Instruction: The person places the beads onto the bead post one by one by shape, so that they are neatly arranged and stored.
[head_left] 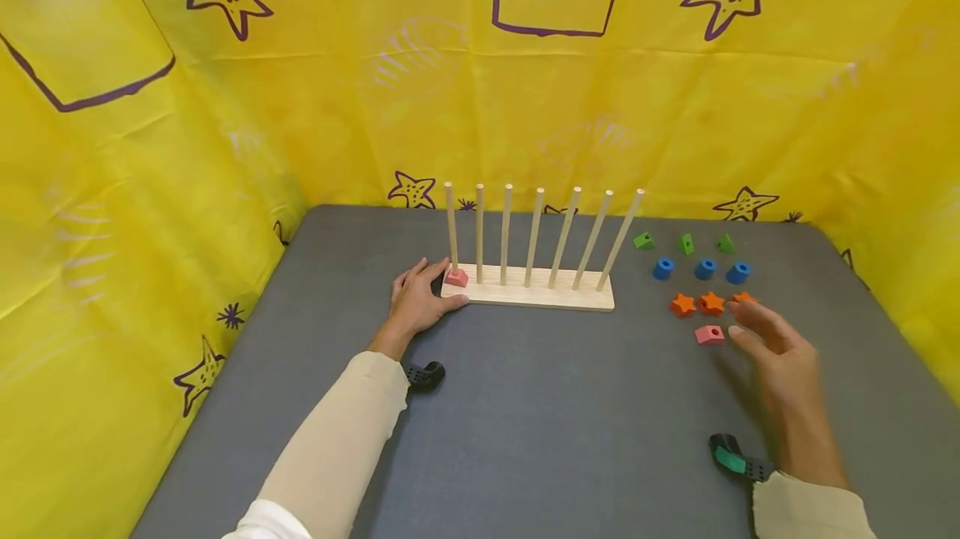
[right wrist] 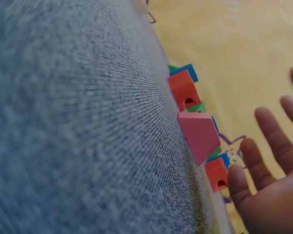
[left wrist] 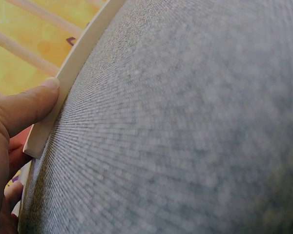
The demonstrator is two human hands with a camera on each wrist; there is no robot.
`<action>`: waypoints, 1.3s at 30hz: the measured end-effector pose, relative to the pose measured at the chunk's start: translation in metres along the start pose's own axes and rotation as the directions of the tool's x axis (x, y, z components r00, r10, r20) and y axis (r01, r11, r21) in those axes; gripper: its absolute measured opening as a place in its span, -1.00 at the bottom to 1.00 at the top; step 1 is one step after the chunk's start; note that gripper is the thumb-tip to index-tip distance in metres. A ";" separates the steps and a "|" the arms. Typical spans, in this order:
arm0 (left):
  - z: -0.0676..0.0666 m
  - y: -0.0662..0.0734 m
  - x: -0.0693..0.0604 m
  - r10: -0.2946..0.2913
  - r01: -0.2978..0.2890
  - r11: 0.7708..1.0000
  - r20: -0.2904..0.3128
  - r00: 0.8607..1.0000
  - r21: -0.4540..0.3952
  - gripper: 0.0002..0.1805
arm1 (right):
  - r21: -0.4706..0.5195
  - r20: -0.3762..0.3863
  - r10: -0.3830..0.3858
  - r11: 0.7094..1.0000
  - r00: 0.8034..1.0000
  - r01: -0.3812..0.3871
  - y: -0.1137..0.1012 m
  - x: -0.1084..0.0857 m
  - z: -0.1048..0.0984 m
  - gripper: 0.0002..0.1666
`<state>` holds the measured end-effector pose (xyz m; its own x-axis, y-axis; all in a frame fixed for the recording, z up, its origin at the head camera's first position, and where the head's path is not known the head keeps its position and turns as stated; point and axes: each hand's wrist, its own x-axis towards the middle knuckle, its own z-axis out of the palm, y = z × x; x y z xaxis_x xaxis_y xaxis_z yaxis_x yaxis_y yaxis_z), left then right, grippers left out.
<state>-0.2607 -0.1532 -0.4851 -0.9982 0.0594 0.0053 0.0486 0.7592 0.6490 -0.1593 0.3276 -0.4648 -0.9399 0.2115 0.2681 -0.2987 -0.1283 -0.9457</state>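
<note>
A wooden peg board (head_left: pixel 536 297) with several upright rods stands at the back of the table. My left hand (head_left: pixel 417 299) grips its left end. In the left wrist view the thumb (left wrist: pixel 34 105) presses the board's edge (left wrist: pixel 51 117). On the leftmost rod, down at the base, sits a pink block (head_left: pixel 457 276). My right hand (head_left: pixel 787 364) hovers beside another pink block (head_left: pixel 709 335), a holed trapezoid, with fingers spread and holding nothing. The right wrist view shows this pink block (right wrist: pixel 200 136) apart from the fingers (right wrist: pixel 258 163).
Orange stars (head_left: pixel 682 306), blue cylinders (head_left: pixel 705 269) and green triangular blocks (head_left: pixel 686 244) lie in rows right of the board; the right hand partly covers one star. A yellow patterned cloth (head_left: pixel 465 106) hangs around the grey table (head_left: pixel 555 422).
</note>
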 end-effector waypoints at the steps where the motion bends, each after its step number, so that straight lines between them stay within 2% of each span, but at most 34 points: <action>1: 0.000 0.000 0.000 -0.003 0.003 1.000 -0.003 1.000 0.000 -0.08 | -0.045 -0.004 0.016 0.999 1.000 -0.016 0.002 0.000 -0.001 -0.53; 4: 0.000 0.000 0.000 -0.008 0.008 1.000 -0.004 1.000 -0.006 -0.08 | -0.141 0.010 0.072 0.988 0.997 -0.069 0.007 0.000 -0.006 -0.48; 6: 0.001 0.000 -0.001 -0.004 0.004 1.000 0.004 1.000 -0.005 -0.08 | -0.273 0.027 0.108 0.957 0.994 -0.097 0.009 -0.001 -0.009 -0.46; 8: 0.001 0.000 -0.001 -0.005 0.005 1.000 0.009 1.000 -0.004 -0.08 | -0.395 0.053 0.136 0.913 0.989 -0.104 0.011 -0.002 -0.011 -0.43; 11: 0.002 0.000 -0.001 -0.008 0.008 1.000 0.014 1.000 -0.007 -0.08 | -0.565 0.097 0.145 0.823 0.985 -0.066 0.012 -0.003 -0.011 -0.41; 13: 0.002 -0.001 -0.001 -0.011 0.011 1.000 0.014 1.000 -0.012 -0.08 | -0.623 0.116 0.140 0.781 0.983 -0.038 0.013 -0.003 -0.011 -0.41; 15: 0.002 -0.002 0.000 -0.012 0.012 1.000 0.009 1.000 -0.011 -0.08 | -0.686 0.120 0.141 0.728 0.983 -0.021 0.013 -0.003 -0.009 -0.41; 18: 0.001 -0.003 0.000 -0.012 0.012 1.000 0.004 1.000 -0.008 -0.08 | -0.755 0.102 0.154 0.655 0.983 -0.025 0.013 -0.002 -0.007 -0.43; 20: 0.000 -0.003 0.001 -0.014 0.014 1.000 0.005 1.000 -0.006 -0.08 | -0.783 0.085 0.154 0.622 0.984 -0.030 0.013 -0.001 -0.006 -0.46; 28: -0.001 0.000 0.000 -0.031 0.032 0.999 0.013 0.999 -0.015 -0.07 | -0.846 0.040 0.119 0.532 0.992 -0.030 0.013 0.000 -0.002 -0.61; 30: 0.000 0.001 0.001 -0.033 0.033 0.999 0.014 0.999 -0.016 -0.07 | -0.847 0.039 0.108 0.530 0.993 -0.025 0.012 0.000 -0.002 -0.62; 33: -0.001 0.001 0.002 -0.028 0.029 0.999 0.016 0.999 -0.014 -0.07 | -0.824 0.047 0.075 0.566 0.996 -0.004 0.010 0.001 0.000 -0.64; 36: -0.001 0.001 0.002 -0.023 0.023 1.000 0.018 1.000 -0.013 -0.07 | -0.792 0.049 0.073 0.611 0.996 -0.006 0.003 0.001 0.003 -0.61; 39: -0.001 0.001 0.001 -0.028 0.028 1.000 0.022 0.999 -0.013 -0.07 | -0.773 0.056 0.080 0.634 0.995 -0.007 -0.005 0.001 0.009 -0.57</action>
<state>-0.2619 -0.1534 -0.4838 -0.9982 0.0526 -0.0295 0.0202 0.7524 0.6584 -0.1599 0.3198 -0.4580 -0.9687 0.1456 0.2012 -0.0543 0.6664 -0.7436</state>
